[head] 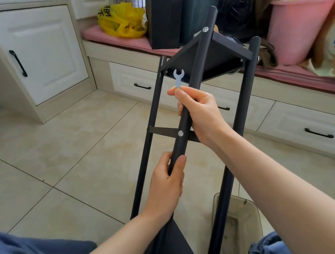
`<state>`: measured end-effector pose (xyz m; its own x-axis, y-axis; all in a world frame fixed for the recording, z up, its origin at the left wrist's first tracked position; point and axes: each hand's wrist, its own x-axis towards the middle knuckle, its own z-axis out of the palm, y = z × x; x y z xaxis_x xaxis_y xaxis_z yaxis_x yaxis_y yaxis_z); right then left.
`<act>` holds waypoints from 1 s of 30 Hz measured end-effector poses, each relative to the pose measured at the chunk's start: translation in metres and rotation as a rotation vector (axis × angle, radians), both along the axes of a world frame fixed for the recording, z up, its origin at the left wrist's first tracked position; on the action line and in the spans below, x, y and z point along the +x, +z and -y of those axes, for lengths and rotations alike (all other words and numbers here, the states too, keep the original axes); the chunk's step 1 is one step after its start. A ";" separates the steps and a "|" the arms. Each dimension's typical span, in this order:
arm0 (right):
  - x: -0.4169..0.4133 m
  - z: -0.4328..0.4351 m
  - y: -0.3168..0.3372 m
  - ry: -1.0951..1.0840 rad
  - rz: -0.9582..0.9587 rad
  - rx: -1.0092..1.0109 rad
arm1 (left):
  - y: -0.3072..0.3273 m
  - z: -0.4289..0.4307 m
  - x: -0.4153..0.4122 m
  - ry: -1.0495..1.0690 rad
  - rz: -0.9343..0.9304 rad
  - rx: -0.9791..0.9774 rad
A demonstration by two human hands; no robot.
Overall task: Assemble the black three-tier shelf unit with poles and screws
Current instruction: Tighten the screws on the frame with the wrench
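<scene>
The black shelf unit lies tilted away from me, its far shelf board (pixel 212 56) up near the bench. A middle shelf (pixel 162 130) shows edge-on as a thin bar, and a near board (pixel 177 251) sits between my knees. My left hand (pixel 166 187) grips the nearest black pole (pixel 199 63) low down. My right hand (pixel 197 113) grips the same pole higher up and also pinches a small flat silver wrench (pixel 178 77) between thumb and finger. Silver screws show at the pole's top (pixel 205 29) and middle (pixel 180 133). Two other poles (pixel 237 135) (pixel 147 145) flank it.
A clear plastic bin (pixel 234 228) stands on the tiled floor at right, behind the right pole. White cabinets and drawers (pixel 35 55) line the left and back. On the pink bench cushion sit a yellow bag (pixel 122 20), black boxes (pixel 165 11) and a pink tub (pixel 294 30).
</scene>
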<state>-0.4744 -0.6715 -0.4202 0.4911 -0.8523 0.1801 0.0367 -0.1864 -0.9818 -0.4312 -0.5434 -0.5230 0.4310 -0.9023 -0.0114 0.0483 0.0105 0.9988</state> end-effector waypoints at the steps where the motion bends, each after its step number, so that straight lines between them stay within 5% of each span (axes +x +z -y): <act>1: 0.001 0.001 -0.001 -0.001 -0.006 -0.012 | -0.001 0.000 0.000 0.006 0.007 -0.002; 22: -0.011 0.006 -0.009 0.082 -0.178 -0.072 | -0.026 0.002 -0.001 0.115 0.178 -0.013; 30: -0.033 -0.005 -0.019 -0.093 -0.352 -0.165 | -0.026 0.007 0.006 0.153 0.200 -0.025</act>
